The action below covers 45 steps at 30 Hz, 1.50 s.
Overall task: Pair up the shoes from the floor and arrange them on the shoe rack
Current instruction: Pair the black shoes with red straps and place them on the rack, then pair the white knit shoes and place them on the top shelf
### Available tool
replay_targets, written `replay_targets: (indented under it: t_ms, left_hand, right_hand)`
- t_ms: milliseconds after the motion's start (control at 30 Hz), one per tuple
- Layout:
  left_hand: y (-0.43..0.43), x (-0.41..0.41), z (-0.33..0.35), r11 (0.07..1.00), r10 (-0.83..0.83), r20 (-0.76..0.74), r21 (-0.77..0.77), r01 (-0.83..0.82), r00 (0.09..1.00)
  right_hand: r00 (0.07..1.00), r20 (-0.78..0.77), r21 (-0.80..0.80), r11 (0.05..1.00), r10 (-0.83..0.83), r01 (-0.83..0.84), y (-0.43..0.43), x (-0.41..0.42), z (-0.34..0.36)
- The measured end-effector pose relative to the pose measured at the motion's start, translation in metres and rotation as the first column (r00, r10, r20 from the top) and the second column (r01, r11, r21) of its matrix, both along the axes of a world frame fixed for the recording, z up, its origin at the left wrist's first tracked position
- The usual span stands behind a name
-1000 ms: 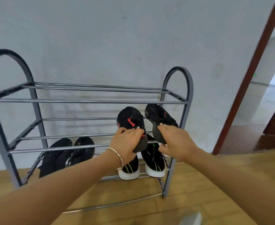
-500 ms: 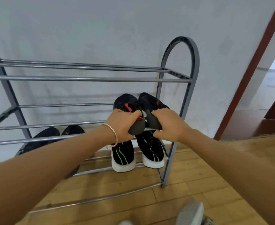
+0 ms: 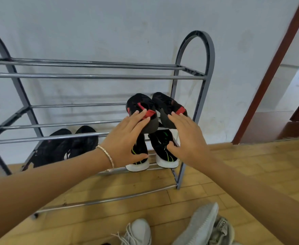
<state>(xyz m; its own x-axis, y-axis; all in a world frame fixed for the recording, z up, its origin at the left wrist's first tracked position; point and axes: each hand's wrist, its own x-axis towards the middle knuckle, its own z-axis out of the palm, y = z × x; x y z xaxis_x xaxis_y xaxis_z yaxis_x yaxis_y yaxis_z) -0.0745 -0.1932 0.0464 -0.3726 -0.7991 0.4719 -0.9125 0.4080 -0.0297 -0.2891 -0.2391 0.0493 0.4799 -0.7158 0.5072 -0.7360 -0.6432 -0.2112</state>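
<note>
A grey metal shoe rack (image 3: 195,77) stands against the wall. Two black shoes with red heel tabs rest side by side on its middle shelf at the right: the left one (image 3: 141,106) and the right one (image 3: 168,106). My left hand (image 3: 127,138) is open, fingers spread, fingertips touching the left shoe's heel. My right hand (image 3: 187,138) is open just behind the right shoe's heel. Below them stands a black pair with green stripes and white soles (image 3: 164,152). A plain black pair (image 3: 65,145) sits at the lower left.
On the wooden floor near me lie a white sneaker (image 3: 138,232) and two grey knit sneakers (image 3: 208,228). A brown door frame (image 3: 276,68) stands to the right of the rack. The rack's top shelf holds nothing.
Both hands have let go of the red-tabbed shoes and opened, drawing back a little. The pair now rests on the middle shelf. The view has tilted down toward the floor.
</note>
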Motion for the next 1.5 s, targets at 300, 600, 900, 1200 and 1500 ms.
replay_targets:
  t_ms: [300, 600, 900, 1200, 1500]
  left_hand:
    - [0.063, 0.010, -0.008, 0.992, 0.066, -0.010, 0.107, -0.064, 0.998]
    - [0.124, 0.015, -0.092, 0.961, 0.063, 0.002, 0.268, -0.061, 0.998]
    - [0.158, -0.015, -0.194, 0.896, 0.034, -0.150, 0.443, 0.037, 0.988]
    - [0.192, -0.059, -0.278, 0.664, 0.358, -0.063, 0.719, -0.206, 0.932]
    - [0.188, -0.069, -0.283, 0.368, 0.745, -0.159, 0.908, -0.201, 0.648]
  right_hand:
    - [0.997, 0.042, 0.029, 0.997, 0.066, -0.067, 0.053, 0.001, -0.020]
    - [0.988, 0.080, 0.281, 0.948, 0.130, -0.147, 0.103, 0.003, -0.100]
    - [0.997, 0.081, 0.518, 0.854, -0.002, -0.041, 0.150, -0.017, -0.171]
    - [0.997, 0.070, 0.650, 0.760, -0.036, -0.018, 0.226, -0.009, -0.255]
    - [0.984, 0.127, 0.682, 0.731, -0.125, 0.005, 0.244, -0.009, -0.271]
